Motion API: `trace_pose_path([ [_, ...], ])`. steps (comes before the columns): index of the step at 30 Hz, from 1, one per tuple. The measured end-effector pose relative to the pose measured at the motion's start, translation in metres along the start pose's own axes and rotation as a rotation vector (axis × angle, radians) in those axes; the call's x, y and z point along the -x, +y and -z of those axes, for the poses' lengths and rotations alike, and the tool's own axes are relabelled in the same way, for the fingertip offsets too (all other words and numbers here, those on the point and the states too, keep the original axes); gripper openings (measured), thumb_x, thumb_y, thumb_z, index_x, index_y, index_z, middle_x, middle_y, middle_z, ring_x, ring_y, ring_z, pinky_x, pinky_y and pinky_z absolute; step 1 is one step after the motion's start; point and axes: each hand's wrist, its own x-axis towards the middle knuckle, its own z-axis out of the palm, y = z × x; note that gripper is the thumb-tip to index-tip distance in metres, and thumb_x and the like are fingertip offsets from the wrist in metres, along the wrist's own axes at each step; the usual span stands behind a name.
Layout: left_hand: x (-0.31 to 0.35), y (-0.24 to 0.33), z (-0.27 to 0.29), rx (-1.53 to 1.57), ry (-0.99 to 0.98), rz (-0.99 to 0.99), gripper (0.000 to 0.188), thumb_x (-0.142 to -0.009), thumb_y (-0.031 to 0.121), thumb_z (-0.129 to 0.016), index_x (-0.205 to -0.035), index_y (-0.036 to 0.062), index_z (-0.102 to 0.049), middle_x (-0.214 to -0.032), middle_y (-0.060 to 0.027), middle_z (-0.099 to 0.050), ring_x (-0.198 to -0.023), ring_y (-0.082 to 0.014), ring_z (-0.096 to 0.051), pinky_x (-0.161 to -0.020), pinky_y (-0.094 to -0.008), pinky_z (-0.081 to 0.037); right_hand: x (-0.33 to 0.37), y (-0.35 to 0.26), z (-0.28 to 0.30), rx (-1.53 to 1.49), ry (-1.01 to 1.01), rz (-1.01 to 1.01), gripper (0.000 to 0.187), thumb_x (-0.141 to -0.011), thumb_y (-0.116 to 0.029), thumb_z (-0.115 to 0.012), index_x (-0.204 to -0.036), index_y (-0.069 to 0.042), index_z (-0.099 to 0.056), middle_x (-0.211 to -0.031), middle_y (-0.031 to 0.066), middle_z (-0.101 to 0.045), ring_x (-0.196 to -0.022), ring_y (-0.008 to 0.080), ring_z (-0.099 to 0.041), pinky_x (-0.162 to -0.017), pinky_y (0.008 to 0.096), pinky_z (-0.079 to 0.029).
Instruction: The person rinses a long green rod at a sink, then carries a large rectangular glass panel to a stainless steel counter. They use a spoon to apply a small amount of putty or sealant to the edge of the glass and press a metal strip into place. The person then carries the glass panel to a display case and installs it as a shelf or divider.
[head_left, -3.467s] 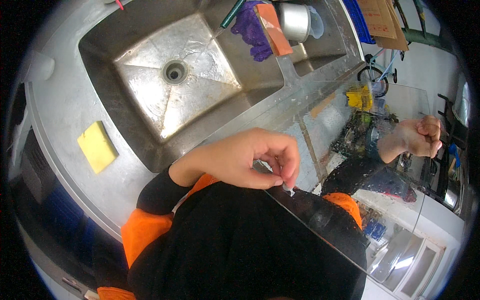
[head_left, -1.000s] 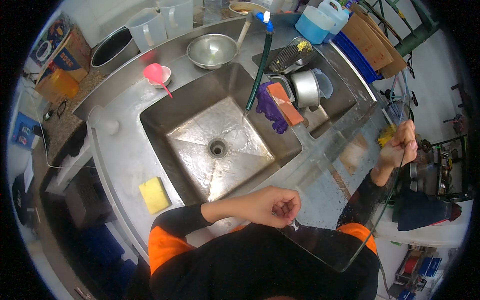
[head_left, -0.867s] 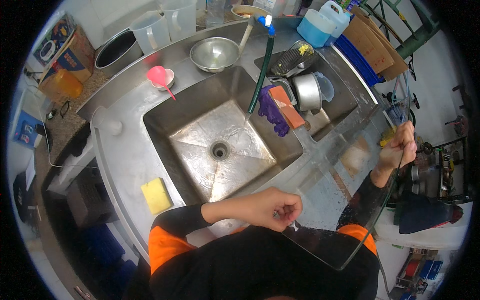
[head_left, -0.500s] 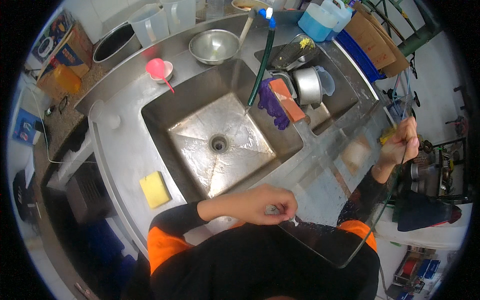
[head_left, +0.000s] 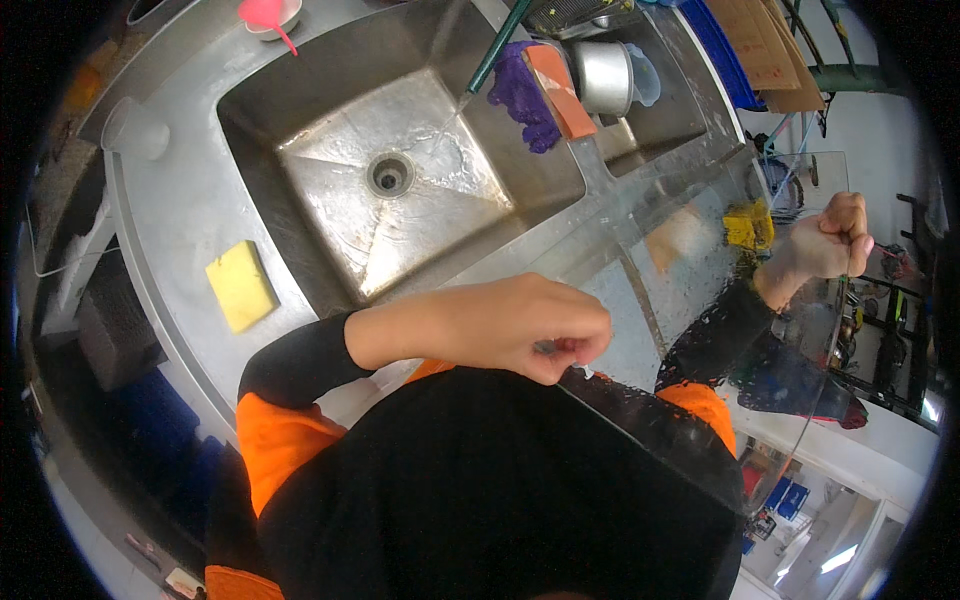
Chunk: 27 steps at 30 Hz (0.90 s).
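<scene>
A large clear glass panel (head_left: 785, 345), spotted with water drops, tilts in front of me to the right of my body. My right hand (head_left: 835, 238) is closed on its right edge, raised at the far side. My left hand (head_left: 545, 325) pinches closed at the panel's left edge, close to my chest. A small white bit (head_left: 587, 371) shows at the left fingertips; what it is I cannot make out. Through the glass I see my right sleeve and part of the metal counter.
Beyond my left forearm lies a wet steel sink (head_left: 400, 235) with a green hose (head_left: 498, 45) over it. A yellow sponge (head_left: 241, 286) rests on the left counter. Between the basins sit a purple cloth (head_left: 525, 98) and an orange block (head_left: 561, 92). A metal pot (head_left: 603, 78) stands in the right basin.
The view has tipped downward and shifted, so the sink now appears higher and further left. The panel and my right hand have swung slightly outward to the right. Both hands keep their hold.
</scene>
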Motion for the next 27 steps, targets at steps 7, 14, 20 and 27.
trace_pose_path([
  [7, 0.005, -0.010, -0.006, 0.322, 0.149, -0.062, 0.014, -0.068, -0.001, -0.054, -0.074, 0.0052, -0.042, -0.072, -0.0010, -0.048, -0.067, -0.0077, -0.049, -0.060, -0.0204, -0.041, -0.001, 0.000, 0.000, -0.017, -0.019, 0.038, 0.039, -0.072, -0.033, -0.030, -0.045, -0.007, -0.019, -0.047, 0.0023, -0.017, -0.049, 0.0132, -0.019, -0.047, 0.0268, -0.016],
  [14, 0.000, -0.012, -0.001, 0.672, 0.042, 0.096, 0.022, -0.069, 0.001, -0.058, -0.082, 0.0059, -0.041, -0.080, -0.0015, -0.050, -0.074, -0.0087, -0.051, -0.064, -0.0201, -0.042, -0.003, 0.003, -0.002, 0.016, -0.066, 0.047, 0.043, -0.074, -0.038, -0.025, -0.044, -0.006, -0.024, -0.047, 0.0011, -0.018, -0.048, 0.0125, -0.020, -0.046, 0.0265, -0.016],
  [20, -0.002, -0.006, 0.007, 0.265, 0.000, -0.025, 0.020, -0.064, 0.001, -0.056, -0.074, 0.0053, -0.040, -0.074, -0.0032, -0.049, -0.065, -0.0121, -0.051, -0.058, -0.0233, -0.041, -0.004, 0.006, 0.001, 0.014, -0.047, 0.023, 0.043, -0.074, -0.038, -0.027, -0.045, -0.007, -0.022, -0.047, 0.0008, -0.018, -0.047, 0.0120, -0.019, -0.045, 0.0257, -0.014],
  [27, 0.006, -0.012, -0.003, -0.137, 0.199, -0.445, 0.019, -0.064, -0.001, -0.055, -0.073, 0.0049, -0.039, -0.075, -0.0040, -0.050, -0.065, -0.0123, -0.051, -0.055, -0.0253, -0.042, -0.004, 0.006, 0.004, -0.004, -0.036, 0.023, 0.043, -0.073, -0.038, -0.028, -0.044, -0.007, -0.022, -0.048, 0.0005, -0.016, -0.047, 0.0120, -0.019, -0.045, 0.0257, -0.015],
])
